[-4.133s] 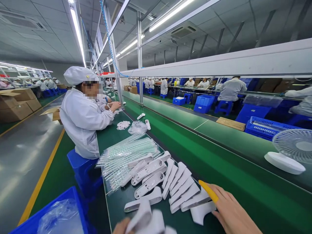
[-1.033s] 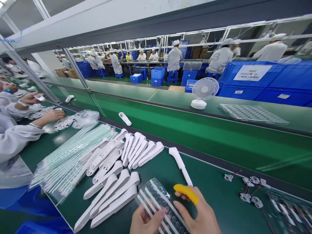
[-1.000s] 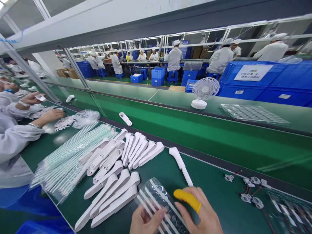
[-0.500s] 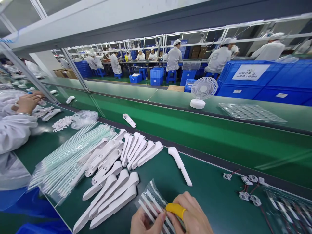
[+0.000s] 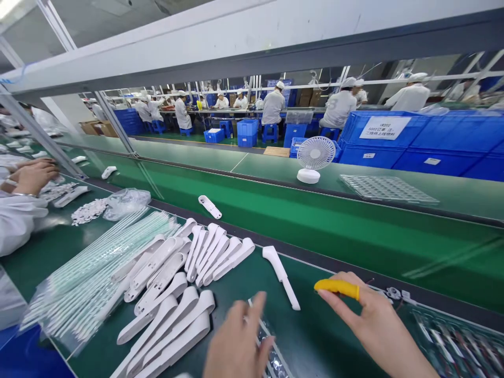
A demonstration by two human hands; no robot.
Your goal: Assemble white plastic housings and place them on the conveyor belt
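Observation:
My left hand (image 5: 238,341), smeared by motion, is low in the middle with its index finger and thumb apart. Beside and partly behind it is a clear plastic strip (image 5: 275,362) with dark spots; I cannot tell whether they touch. My right hand (image 5: 366,310) is raised over the bench at the right. A yellow finger cot (image 5: 338,287) covers its index finger, whose tip presses against the thumb; anything pinched there is too small to name. Between and beyond my hands lies a white angled handle part (image 5: 280,270). Several white handle shells (image 5: 177,331) are piled left of my left hand.
Bagged thin pale sticks (image 5: 102,268) cover the left bench. A co-worker's hands (image 5: 33,176) are at far left. Small wired parts (image 5: 394,293) and a clear tray (image 5: 452,336) are at right. Beyond the green belt (image 5: 315,220) stand a white fan (image 5: 315,155) and blue crates (image 5: 378,139).
My hands were together on the clear strip. They have parted: the right hand moved up and right, away from the strip, while the left stays low near it. The view shifted slightly.

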